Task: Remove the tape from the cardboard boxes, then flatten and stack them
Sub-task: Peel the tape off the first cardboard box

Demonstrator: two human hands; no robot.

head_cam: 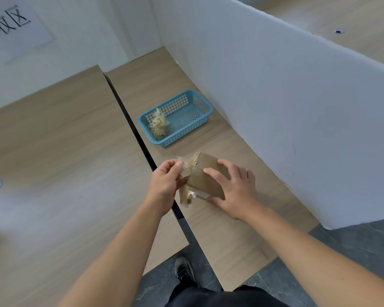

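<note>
My left hand (164,182) pinches a strip of clear tape (184,168) between thumb and fingertips, the fingers curled in tight around it. The tape is crumpled where I hold it and runs to the left end of the box (208,177), where it is still stuck. My right hand (237,191) lies on top of the box with the fingers wide and nearly straight, pressing it. The thumb runs along the near edge, and I cannot tell whether it hooks under. The box is small and brown, and it sits on the right desk (219,235) close to the dark gap between the two desks, with a flap hanging off its near left corner. Beyond it, well apart, a blue basket (175,105) stands on the same desk near the white partition (275,107). A wad of used tape (158,125) lies in the basket's left end. The left desk (53,151) lies beside my left arm.
</note>
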